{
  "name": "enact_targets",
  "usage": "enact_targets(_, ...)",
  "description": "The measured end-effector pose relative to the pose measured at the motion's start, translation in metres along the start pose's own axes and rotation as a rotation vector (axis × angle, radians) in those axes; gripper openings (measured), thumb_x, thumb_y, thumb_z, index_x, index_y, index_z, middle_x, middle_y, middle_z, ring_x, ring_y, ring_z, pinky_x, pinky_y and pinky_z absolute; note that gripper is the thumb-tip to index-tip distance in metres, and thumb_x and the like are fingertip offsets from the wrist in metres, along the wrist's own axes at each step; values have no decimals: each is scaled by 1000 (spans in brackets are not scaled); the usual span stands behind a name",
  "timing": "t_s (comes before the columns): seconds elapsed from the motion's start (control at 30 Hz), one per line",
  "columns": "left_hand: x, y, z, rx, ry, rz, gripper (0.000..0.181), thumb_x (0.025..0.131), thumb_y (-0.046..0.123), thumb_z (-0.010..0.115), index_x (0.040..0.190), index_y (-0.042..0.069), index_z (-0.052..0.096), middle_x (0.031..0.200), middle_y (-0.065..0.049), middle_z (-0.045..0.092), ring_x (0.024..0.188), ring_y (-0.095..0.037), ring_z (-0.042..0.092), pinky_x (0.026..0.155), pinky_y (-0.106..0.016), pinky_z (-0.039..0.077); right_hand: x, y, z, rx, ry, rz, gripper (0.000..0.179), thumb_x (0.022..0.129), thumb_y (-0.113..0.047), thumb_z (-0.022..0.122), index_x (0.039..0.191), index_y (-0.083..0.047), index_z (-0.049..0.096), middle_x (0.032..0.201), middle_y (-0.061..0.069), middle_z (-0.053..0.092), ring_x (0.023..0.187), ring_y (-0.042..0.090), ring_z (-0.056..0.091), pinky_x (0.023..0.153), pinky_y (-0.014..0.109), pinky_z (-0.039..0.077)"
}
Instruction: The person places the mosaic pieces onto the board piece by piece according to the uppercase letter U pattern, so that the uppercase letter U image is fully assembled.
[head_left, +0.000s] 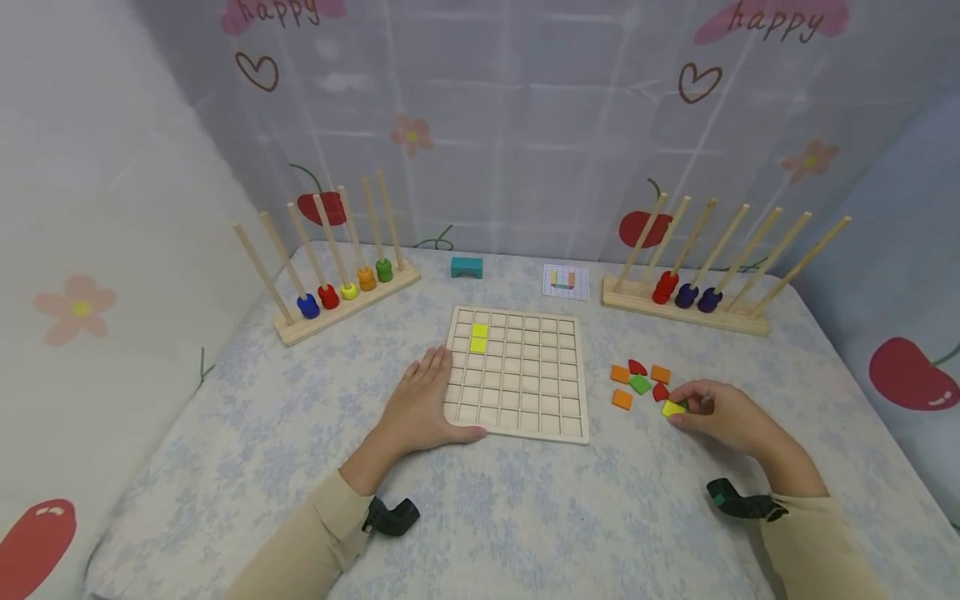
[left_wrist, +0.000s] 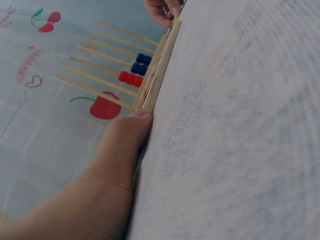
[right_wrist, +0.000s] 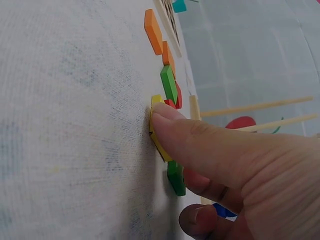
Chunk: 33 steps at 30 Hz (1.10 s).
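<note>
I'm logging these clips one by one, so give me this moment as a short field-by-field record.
Left hand: touching the board's left and near edges
Right hand: pinching a yellow tile
Board: wooden grid board; two yellow squares in second column from left
Loose pieces: three orange squares, two red wedges, green pieces
Behind board: teal block, pattern card
Far sides: left bead rack, right bead rack

Soft, even light is filling the head view, pale glare streaking the backdrop (head_left: 510, 125); the wrist views are looking dimmer, a blurry shadow darkening the tablecloth (right_wrist: 75, 125).
</note>
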<state>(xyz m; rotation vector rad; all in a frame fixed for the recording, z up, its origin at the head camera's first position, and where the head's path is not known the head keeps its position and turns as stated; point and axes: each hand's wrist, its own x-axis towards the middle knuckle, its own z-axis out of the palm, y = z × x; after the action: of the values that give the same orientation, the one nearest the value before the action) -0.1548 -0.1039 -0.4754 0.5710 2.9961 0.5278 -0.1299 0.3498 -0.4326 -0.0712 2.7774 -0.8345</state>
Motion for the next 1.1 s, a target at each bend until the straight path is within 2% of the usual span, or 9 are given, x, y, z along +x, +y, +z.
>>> enact_targets(0.23,-1,-1,1,-8,6,1,141,62,95,53,160,5,6,168,-10,6,157,-23,3,126,-47,11,-1,0,1,11,-1,-18,34,86,-30,78,110,-10,65,92,5,51,80,20,45,64,30,36)
enact_targets(0.53,-2,1,-1,-5,5,1,139,64,92,55,160,4,6,168,-11,6,157,-25,3,126,-47,11,0,-5,1,37,-4,-39,31,87,-28,77,109,-12,61,98,7,58,74,20,47,59,27,39)
enact_targets(0.7,-2,2,-3,-6,8,6,138,65,91,56,159,3,7,168,-13,7,156,-26,5,126,-48,11,4,-9,0,38,29,-62,28,90,-26,74,109,-12,61,102,9,62,69,18,47,56,27,40)
enact_targets(0.9,-3,1,-2,-2,15,7,139,64,93,54,159,3,8,168,-12,8,156,-26,5,126,-48,12,15,-22,-1,40,63,-97,25,92,-25,72,111,-12,62,106,11,64,67,18,47,55,27,41)
enact_targets(1.1,-2,1,-2,-8,7,3,140,63,94,53,160,4,7,168,-12,7,156,-25,5,126,-47,11,35,-43,5,98,43,-117,27,93,-27,71,113,-11,62,102,11,63,68,19,53,56,27,46)
